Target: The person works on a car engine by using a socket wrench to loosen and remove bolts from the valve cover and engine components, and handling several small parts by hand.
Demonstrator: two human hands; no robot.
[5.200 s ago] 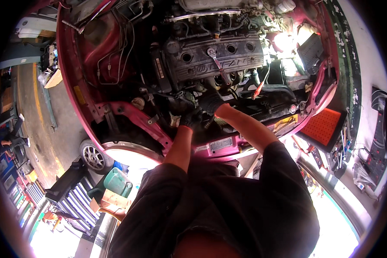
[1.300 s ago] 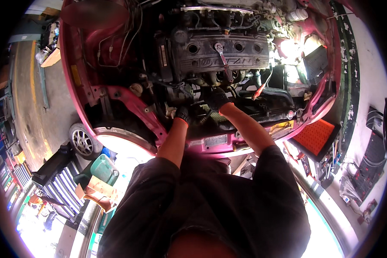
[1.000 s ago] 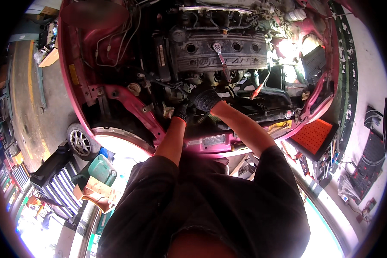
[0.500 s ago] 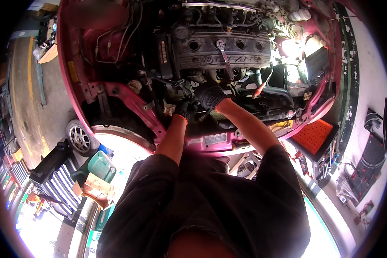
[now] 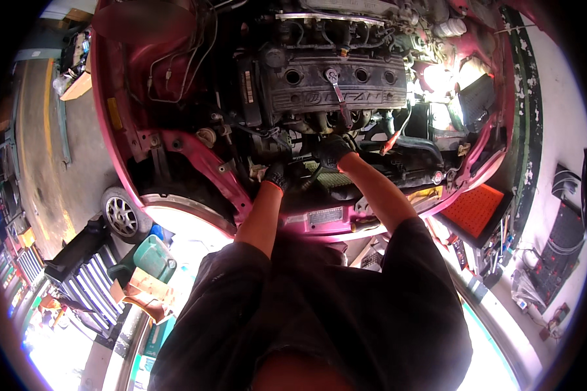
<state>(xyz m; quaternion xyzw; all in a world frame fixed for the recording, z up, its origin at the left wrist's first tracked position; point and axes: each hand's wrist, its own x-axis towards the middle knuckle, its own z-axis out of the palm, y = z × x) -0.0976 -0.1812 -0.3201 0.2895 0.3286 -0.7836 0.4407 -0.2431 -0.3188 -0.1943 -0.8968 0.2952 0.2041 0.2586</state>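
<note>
Head: likely working black-gloved left hand (image 5: pixel 276 174), right hand (image 5: pixel 332 152) beside grey-topped engine (image 5: pixel 310 85); can't tell fingers' grip; probably needs careful feel next.

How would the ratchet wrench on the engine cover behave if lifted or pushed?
The ratchet wrench is probably stiff and rather heavy, as most of it looks metallic. Pushed, it might slide, as its handle overhangs the engine cover.
</note>
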